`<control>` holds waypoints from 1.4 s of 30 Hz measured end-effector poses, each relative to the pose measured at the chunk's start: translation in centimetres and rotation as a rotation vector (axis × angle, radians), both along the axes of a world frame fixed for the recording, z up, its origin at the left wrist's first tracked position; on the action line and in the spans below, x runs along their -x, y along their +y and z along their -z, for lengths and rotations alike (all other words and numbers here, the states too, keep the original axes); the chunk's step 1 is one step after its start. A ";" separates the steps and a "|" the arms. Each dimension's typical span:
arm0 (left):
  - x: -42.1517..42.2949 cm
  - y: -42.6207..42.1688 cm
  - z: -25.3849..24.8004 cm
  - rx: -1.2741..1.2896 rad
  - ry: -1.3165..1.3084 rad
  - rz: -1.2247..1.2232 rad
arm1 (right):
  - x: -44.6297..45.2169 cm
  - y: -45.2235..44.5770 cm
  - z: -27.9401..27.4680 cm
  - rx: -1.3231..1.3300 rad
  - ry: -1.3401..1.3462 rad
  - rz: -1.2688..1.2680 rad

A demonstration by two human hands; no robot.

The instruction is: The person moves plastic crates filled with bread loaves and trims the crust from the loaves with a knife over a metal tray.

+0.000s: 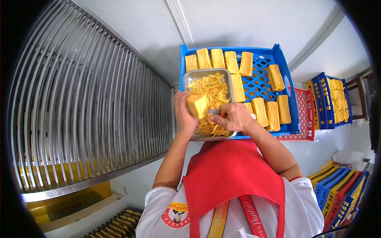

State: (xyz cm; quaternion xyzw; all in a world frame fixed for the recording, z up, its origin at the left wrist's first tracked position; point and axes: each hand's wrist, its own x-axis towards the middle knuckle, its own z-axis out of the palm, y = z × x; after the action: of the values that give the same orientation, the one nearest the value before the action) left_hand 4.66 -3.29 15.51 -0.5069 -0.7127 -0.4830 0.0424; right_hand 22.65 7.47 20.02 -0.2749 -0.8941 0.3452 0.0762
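Note:
My left hand (186, 115) is closed around a yellow cheese block (198, 104), tilted above a metal tray (232, 92). Yellow peelings (212, 88) lie heaped in that tray. My right hand (237, 118) grips a small knife-like tool (213, 112) with a metal blade and an orange-red handle, close to the block's lower right side. Fingers hide most of the handle, so its exact kind is unclear. The tray rests over the near left part of a blue plastic crate (291, 107), where several more yellow blocks (246, 64) stand or lie.
A large slatted metal rack (95, 91) rises close on my left. Under the blue crate's right side is a red crate (305, 115). Blue crates (323, 101) with yellow pieces stand farther right, and stacked coloured crates (337, 194) are at lower right. A white wall (246, 20) lies behind.

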 end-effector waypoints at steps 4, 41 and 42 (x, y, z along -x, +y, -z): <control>0.9 -0.9 0.7 -0.010 0.321 -0.100 | 0.2 -0.1 -1.4 0.035 0.003 0.178; -13.8 31.6 0.8 0.649 0.206 0.228 | -19.2 6.6 -0.4 0.051 0.075 0.351; -14.5 32.7 2.0 0.769 0.302 0.126 | -20.3 6.8 0.2 0.047 0.074 0.361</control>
State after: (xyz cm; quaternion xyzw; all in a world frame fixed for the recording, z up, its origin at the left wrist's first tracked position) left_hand 19.18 29.37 13.49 -0.5936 -0.7946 -0.1033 -0.0754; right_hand 42.98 14.23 19.82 -0.4198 -0.8185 0.3565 0.1635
